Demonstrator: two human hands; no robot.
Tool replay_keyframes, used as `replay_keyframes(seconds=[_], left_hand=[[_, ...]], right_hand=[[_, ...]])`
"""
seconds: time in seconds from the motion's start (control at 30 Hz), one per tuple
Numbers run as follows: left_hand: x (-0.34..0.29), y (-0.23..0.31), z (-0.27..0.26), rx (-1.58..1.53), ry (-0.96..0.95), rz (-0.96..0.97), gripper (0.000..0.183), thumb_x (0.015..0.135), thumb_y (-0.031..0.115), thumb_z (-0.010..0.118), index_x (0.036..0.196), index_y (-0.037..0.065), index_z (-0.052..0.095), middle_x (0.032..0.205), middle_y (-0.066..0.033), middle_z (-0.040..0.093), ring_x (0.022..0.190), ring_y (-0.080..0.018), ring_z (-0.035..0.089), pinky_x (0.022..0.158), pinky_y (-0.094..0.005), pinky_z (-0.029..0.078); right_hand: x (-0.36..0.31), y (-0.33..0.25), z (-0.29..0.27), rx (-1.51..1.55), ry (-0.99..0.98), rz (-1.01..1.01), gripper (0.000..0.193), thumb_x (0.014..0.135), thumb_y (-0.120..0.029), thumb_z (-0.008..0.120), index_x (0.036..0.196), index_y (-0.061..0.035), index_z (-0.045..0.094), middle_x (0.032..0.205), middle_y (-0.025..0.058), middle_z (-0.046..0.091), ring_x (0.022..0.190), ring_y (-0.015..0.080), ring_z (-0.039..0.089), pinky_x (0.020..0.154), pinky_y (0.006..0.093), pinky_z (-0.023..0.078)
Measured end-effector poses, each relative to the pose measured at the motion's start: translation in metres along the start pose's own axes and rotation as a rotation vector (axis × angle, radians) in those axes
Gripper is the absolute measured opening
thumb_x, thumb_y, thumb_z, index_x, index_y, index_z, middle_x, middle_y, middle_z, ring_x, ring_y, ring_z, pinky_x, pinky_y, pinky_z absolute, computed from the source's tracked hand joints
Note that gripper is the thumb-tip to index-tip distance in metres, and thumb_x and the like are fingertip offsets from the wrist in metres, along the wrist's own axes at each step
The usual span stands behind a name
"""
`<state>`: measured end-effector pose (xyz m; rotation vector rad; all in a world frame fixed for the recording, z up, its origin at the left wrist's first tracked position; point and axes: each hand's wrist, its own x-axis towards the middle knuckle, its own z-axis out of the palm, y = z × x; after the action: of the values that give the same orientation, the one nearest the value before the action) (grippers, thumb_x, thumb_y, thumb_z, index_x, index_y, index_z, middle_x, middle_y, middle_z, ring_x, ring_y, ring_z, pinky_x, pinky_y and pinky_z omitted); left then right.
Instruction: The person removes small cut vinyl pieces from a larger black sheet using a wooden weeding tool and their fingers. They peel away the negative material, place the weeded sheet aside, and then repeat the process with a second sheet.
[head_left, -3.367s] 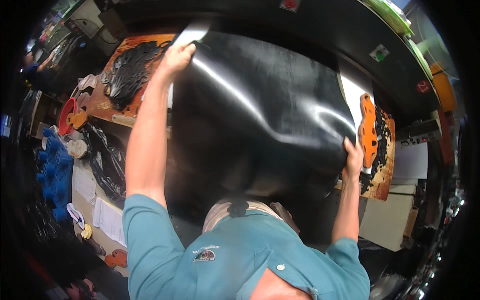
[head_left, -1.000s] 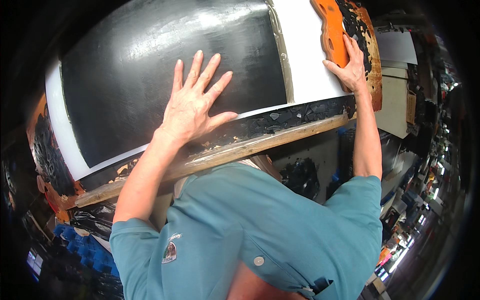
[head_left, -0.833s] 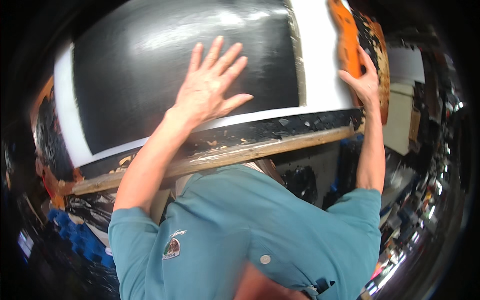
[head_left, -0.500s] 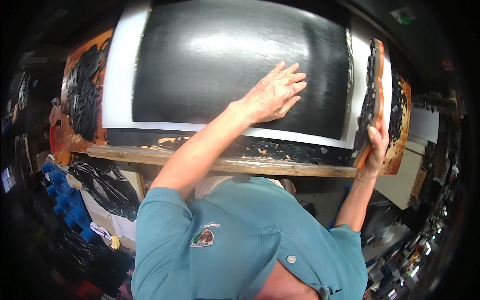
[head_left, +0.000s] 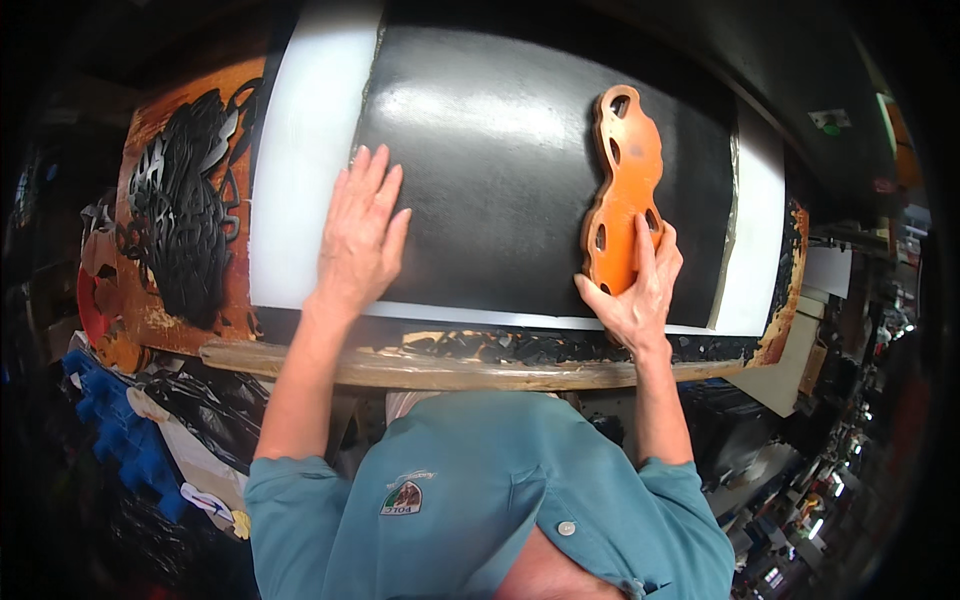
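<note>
Half-closed round the die (head_left: 625, 175), our right hand (head_left: 636, 285) grips its near end; leftward, our left hand (head_left: 360, 240) lies flat, holding nothing. Sheet (head_left: 490, 190) beneath: laid, no cuts visible.

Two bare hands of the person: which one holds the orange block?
The right hand, gripping the near end of the orange block; the left hand, holding nothing, is at the left edge of the black sheet.

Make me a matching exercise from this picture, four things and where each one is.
1. orange block
2. left hand
3. tangled black scraps
4. wooden rail

A. by the teal shirt, along the near side
B. in the right hand
C. over the left edge of the black sheet
D. on the rust-coloured board

Pairs: 1-B, 2-C, 3-D, 4-A
</note>
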<state>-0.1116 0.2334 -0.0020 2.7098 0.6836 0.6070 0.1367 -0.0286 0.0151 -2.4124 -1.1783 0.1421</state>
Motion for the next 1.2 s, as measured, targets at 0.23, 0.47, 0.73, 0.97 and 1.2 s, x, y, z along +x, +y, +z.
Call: replay_keyframes(seconds=[0.23, 0.47, 0.73, 0.97, 1.2], left_hand=[[-0.003, -0.008, 0.007, -0.159, 0.073, -0.08, 0.05, 0.099, -0.002, 0.06, 0.149, -0.001, 0.055, 0.157, -0.0214, 0.052, 0.15, -0.0372, 0.045, 0.126, -0.0516, 0.034], [-0.004, -0.017, -0.005, -0.655, 0.352, -0.303, 0.039, 0.106, 0.003, 0.048, 0.142, -0.008, 0.06, 0.146, -0.0256, 0.061, 0.138, -0.0359, 0.059, 0.116, -0.0425, 0.048], [-0.006, -0.019, -0.003, -0.752, 0.349, -0.335, 0.041, 0.111, 0.011, 0.044, 0.145, -0.01, 0.055, 0.148, -0.0255, 0.058, 0.136, -0.0354, 0.06, 0.112, -0.0411, 0.051], [-0.007, -0.02, -0.005, -0.755, 0.266, -0.347, 0.046, 0.113, 0.015, 0.038, 0.151, -0.009, 0.049, 0.155, -0.0234, 0.052, 0.144, -0.0334, 0.051, 0.12, -0.0446, 0.045], [-0.011, -0.021, 0.002, -0.707, 0.322, -0.302, 0.044, 0.112, 0.012, 0.042, 0.151, -0.008, 0.049, 0.154, -0.0231, 0.053, 0.144, -0.0332, 0.052, 0.119, -0.0433, 0.045]], right_hand=[[-0.001, 0.005, -0.01, -0.011, -0.04, -0.109, 0.101, 0.058, -0.032, 0.092, 0.149, -0.0068, 0.056, 0.154, 0.0269, 0.039, 0.136, 0.0435, 0.044, 0.109, 0.0513, 0.046], [0.012, -0.088, 0.014, 0.518, 0.003, 0.0, 0.097, 0.062, -0.036, 0.095, 0.147, -0.0047, 0.06, 0.156, 0.0187, 0.047, 0.137, 0.0311, 0.054, 0.112, 0.0427, 0.045], [0.063, -0.182, 0.089, 0.32, 0.097, -0.219, 0.089, 0.053, -0.032, 0.088, 0.133, -0.0013, 0.063, 0.132, 0.0274, 0.046, 0.116, 0.0436, 0.048, 0.097, 0.0552, 0.047], [0.062, -0.204, 0.106, 0.142, 0.194, -0.23, 0.091, 0.056, -0.03, 0.087, 0.137, 0.0009, 0.06, 0.132, 0.0307, 0.042, 0.113, 0.0472, 0.048, 0.096, 0.057, 0.046], [0.058, -0.206, 0.113, 0.105, 0.22, -0.203, 0.092, 0.061, -0.034, 0.089, 0.14, 0.0011, 0.059, 0.139, 0.0354, 0.04, 0.117, 0.0508, 0.048, 0.1, 0.059, 0.044]])
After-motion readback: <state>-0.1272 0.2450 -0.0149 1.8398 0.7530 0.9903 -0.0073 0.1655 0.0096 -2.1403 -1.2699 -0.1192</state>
